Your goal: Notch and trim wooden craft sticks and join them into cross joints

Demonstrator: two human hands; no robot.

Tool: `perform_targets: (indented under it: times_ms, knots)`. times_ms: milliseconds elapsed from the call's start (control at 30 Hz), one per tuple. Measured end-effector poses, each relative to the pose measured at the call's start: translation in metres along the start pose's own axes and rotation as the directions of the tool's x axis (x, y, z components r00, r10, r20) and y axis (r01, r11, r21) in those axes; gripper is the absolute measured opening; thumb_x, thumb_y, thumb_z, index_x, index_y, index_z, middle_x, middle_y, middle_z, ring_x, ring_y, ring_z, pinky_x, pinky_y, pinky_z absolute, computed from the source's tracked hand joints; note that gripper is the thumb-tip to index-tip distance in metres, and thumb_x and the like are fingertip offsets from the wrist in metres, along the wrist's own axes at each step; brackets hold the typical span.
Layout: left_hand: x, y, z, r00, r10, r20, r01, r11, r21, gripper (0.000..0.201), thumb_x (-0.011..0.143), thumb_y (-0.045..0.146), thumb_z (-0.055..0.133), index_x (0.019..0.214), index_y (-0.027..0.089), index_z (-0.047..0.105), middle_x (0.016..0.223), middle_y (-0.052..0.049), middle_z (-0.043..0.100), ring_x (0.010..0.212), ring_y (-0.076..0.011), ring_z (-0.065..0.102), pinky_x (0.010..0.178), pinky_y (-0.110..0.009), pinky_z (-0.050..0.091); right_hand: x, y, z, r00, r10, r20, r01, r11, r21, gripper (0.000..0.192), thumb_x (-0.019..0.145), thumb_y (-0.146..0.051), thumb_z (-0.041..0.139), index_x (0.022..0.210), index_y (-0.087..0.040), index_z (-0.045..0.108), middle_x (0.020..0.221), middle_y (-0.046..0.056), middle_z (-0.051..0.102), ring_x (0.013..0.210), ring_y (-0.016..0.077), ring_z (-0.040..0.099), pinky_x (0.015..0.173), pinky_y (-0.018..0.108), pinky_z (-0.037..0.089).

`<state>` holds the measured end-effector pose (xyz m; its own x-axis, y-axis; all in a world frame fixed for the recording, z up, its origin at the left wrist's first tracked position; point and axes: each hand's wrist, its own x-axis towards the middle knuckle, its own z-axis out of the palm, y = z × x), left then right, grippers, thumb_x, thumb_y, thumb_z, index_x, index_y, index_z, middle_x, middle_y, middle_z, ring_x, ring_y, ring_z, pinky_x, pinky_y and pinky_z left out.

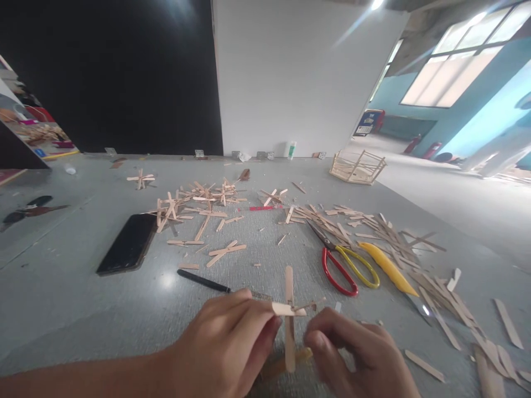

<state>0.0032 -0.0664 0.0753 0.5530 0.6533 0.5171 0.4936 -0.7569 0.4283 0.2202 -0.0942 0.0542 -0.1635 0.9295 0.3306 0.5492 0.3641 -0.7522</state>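
My left hand (232, 337) is closed in a pinch on one arm of a cross of wooden craft sticks (289, 282), held above the table at the near middle. A short thin sliver of wood juts from the joint toward the right. Just right of the cross is my right hand (357, 354), its thumb and forefinger curled together; whether anything is between them I cannot make out. Below the hands lies a yellowish, partly hidden thing (306, 355). A black pen-like tool (203, 280) lies beyond my left hand.
Scissors (346, 260) and a yellow-handled knife (388, 268) lie at right, beside many loose sticks (448, 298). Stick crosses (226, 251) are scattered mid-table near a phone (129, 243). A stick frame (357, 167) and a small white bottle (291, 149) stand at the back.
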Motion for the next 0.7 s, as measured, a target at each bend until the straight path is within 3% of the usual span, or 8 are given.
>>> perform_targets:
  times_ms: [67, 133, 233, 367, 533, 600, 700]
  knots:
    - [0.005, -0.001, -0.001, 0.99, -0.127, 0.06, 0.136, 0.975, -0.173, 0.021, 0.103, 0.014, 0.048, 0.092, 0.018, 0.065, 0.075, 0.001, 0.065, 0.065, -0.014, 0.061, 0.064, -0.024, 0.049, 0.004, 0.006, -0.006, 0.976, -0.137, -0.172, 0.101, 0.974, -0.203, 0.028, 0.094, -0.039, 0.069, 0.073, -0.024, 0.055, 0.053, -0.006, 0.052, 0.041, 0.0108, 0.049, 0.043, 0.02, 0.045]
    - [0.01, -0.002, -0.002, 0.95, -0.247, 0.193, 0.296, 0.909, -0.292, 0.023, 0.105, 0.023, 0.047, 0.09, 0.019, 0.065, 0.071, 0.003, 0.061, 0.06, -0.0121, 0.055, 0.058, -0.023, 0.044, 0.01, 0.01, -0.011, 0.93, -0.263, -0.255, 0.178, 0.933, -0.313, 0.02, 0.088, -0.036, 0.076, 0.089, -0.025, 0.061, 0.073, 0.0, 0.064, 0.059, 0.0163, 0.063, 0.057, 0.025, 0.056]
    - [0.017, -0.002, -0.006, 0.856, -0.356, 0.375, 0.486, 0.802, -0.347, 0.034, 0.106, 0.037, 0.045, 0.082, 0.02, 0.062, 0.067, 0.003, 0.056, 0.059, -0.012, 0.05, 0.055, -0.022, 0.038, 0.019, 0.012, -0.016, 0.919, -0.357, -0.169, 0.303, 0.911, -0.281, 0.031, 0.093, -0.035, 0.074, 0.12, -0.026, 0.063, 0.114, 0.01, 0.071, 0.1, 0.0245, 0.072, 0.085, 0.033, 0.061]
    - [0.019, -0.002, -0.012, 0.782, -0.406, 0.474, 0.589, 0.73, -0.347, 0.042, 0.106, 0.048, 0.044, 0.08, 0.019, 0.062, 0.068, 0.003, 0.055, 0.064, -0.0126, 0.051, 0.057, -0.022, 0.036, 0.023, 0.006, -0.021, 0.952, -0.305, 0.01, 0.305, 0.952, -0.028, 0.036, 0.103, -0.049, 0.056, 0.132, -0.028, 0.06, 0.121, 0.008, 0.074, 0.112, 0.0225, 0.072, 0.089, 0.027, 0.062]
    - [0.021, -0.004, -0.015, 0.721, -0.439, 0.537, 0.669, 0.642, -0.374, 0.043, 0.106, 0.054, 0.046, 0.087, 0.02, 0.065, 0.072, 0.004, 0.058, 0.072, -0.0136, 0.056, 0.063, -0.022, 0.039, 0.019, 0.007, -0.024, 0.99, -0.141, -0.023, 0.143, 0.98, 0.14, 0.031, 0.11, -0.028, 0.041, 0.132, -0.032, 0.063, 0.133, 0.006, 0.07, 0.127, 0.0207, 0.065, 0.105, 0.034, 0.055]
    - [0.021, -0.006, -0.016, 0.705, -0.423, 0.569, 0.689, 0.6, -0.408, 0.041, 0.105, 0.054, 0.048, 0.091, 0.021, 0.066, 0.071, 0.004, 0.056, 0.073, -0.0135, 0.056, 0.064, -0.023, 0.039, 0.022, 0.012, -0.022, 0.995, -0.096, -0.027, 0.1, 0.962, 0.253, 0.03, 0.109, -0.023, 0.045, 0.128, -0.033, 0.066, 0.135, 0.005, 0.07, 0.125, 0.0189, 0.066, 0.106, 0.033, 0.054]
    - [0.02, -0.009, -0.014, 0.699, -0.362, 0.617, 0.701, 0.519, -0.49, 0.043, 0.104, 0.057, 0.049, 0.093, 0.019, 0.065, 0.071, 0.004, 0.055, 0.071, -0.013, 0.054, 0.067, -0.024, 0.039, 0.029, 0.016, -0.018, 0.996, -0.066, 0.065, 0.034, 0.913, 0.406, 0.021, 0.101, -0.019, 0.062, 0.108, -0.033, 0.076, 0.125, 0.002, 0.075, 0.113, 0.0172, 0.072, 0.097, 0.028, 0.057]
